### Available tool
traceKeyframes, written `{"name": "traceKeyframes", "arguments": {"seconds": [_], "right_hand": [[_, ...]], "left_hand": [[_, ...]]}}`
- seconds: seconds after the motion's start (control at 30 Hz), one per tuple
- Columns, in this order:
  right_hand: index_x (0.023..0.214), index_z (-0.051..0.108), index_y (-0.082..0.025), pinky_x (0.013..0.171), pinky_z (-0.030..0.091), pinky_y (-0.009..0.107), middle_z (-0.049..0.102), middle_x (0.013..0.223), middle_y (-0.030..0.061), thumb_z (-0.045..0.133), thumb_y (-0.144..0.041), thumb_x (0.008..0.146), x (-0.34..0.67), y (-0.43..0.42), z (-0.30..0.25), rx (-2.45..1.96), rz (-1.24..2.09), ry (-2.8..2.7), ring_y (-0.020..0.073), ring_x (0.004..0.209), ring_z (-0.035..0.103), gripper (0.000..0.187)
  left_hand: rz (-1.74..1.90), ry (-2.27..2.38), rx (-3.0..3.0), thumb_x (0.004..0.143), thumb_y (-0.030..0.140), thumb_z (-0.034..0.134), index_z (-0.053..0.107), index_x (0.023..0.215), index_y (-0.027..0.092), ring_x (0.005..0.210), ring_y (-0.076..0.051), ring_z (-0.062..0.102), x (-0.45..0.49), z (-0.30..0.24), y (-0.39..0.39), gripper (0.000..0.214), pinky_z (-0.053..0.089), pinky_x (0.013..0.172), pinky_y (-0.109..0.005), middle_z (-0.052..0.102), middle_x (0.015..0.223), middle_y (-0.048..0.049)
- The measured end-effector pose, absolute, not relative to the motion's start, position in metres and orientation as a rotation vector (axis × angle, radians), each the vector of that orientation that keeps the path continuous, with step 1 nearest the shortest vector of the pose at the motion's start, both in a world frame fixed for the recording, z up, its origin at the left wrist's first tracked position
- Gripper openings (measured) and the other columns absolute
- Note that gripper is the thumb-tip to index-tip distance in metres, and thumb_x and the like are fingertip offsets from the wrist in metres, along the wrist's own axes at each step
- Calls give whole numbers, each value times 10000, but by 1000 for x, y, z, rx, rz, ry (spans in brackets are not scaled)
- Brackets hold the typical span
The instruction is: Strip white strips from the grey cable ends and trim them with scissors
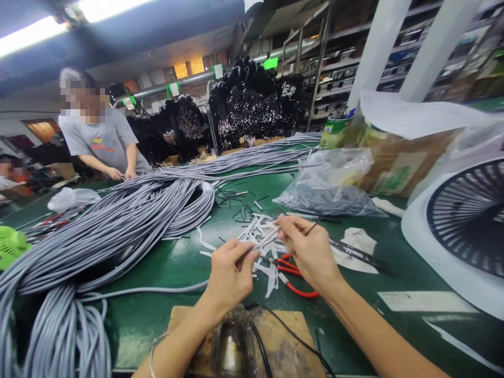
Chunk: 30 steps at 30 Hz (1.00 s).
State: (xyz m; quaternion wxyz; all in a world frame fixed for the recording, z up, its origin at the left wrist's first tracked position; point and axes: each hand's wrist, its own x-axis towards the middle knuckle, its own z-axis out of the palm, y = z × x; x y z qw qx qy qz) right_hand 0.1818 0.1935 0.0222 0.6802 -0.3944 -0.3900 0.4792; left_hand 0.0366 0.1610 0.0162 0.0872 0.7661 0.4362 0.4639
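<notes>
My left hand (228, 273) is closed in a pinch on the end of a grey cable (157, 290) that runs off to the left across the green table (157, 315). My right hand (309, 247) is closed too, pinching the cable's thin wire tips (268, 236) together with a short black tube piece (313, 227). Both hands hover just above a scatter of white strips (260, 231) and red-handled cutters (293, 275).
A big bundle of grey cables (118, 220) covers the left of the table. A plastic bag of black pieces (331, 189), a cardboard box (397, 163) and a white fan (460, 231) stand at right. A wooden block with a metal tool (236, 341) lies near me. Another person (98, 136) works across the table.
</notes>
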Motion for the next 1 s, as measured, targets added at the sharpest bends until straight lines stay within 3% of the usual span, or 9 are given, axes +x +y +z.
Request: {"name": "traceKeyframes", "arguments": {"seconds": [0.13,0.27,0.37,0.6,0.87,1.0], "right_hand": [[663,558,-145,326,145,187,481,485,-51,732,-525,483,199,203,26,-972,875,-859,11,337,256,454],[589,543,-138,338,103,195,339,389,-78,645,-592,578,194,196,28,-975,1106,-1159,10,337,186,466],[548,527,-135,344,75,190,247,355,-97,671,-563,571,182,186,28,-928,1255,-1236,5,335,161,452],[611,557,-120,328,99,173,478,484,-49,716,-500,545,174,180,27,-843,1365,-1059,-18,310,212,417],[635,529,-136,332,143,182,443,458,-54,672,-529,593,167,181,16,-885,1323,-1128,7,332,227,420],[744,529,-159,381,248,198,473,505,-37,548,-563,699,170,179,17,-1043,985,-1326,56,383,344,407]], "left_hand": [[1470,1347,2217,801,196,524,672,774,132,484,-84,428,36,18,161,164,328,462,-200,488,561,6],[1487,1323,2196,812,205,515,674,788,130,481,-83,417,34,18,161,177,311,448,-200,479,565,6],[1474,1304,2196,816,205,514,674,806,134,479,-79,411,33,17,161,176,307,447,-198,479,574,8],[1452,1258,2224,807,180,524,682,829,99,463,-69,398,35,18,159,179,303,440,-195,451,565,13],[1398,1273,2214,815,191,508,678,815,131,466,-75,385,35,17,158,180,293,438,-200,449,568,14],[1423,1320,2155,817,185,502,676,936,147,475,-78,377,35,19,158,213,296,445,-201,429,577,19]]}}
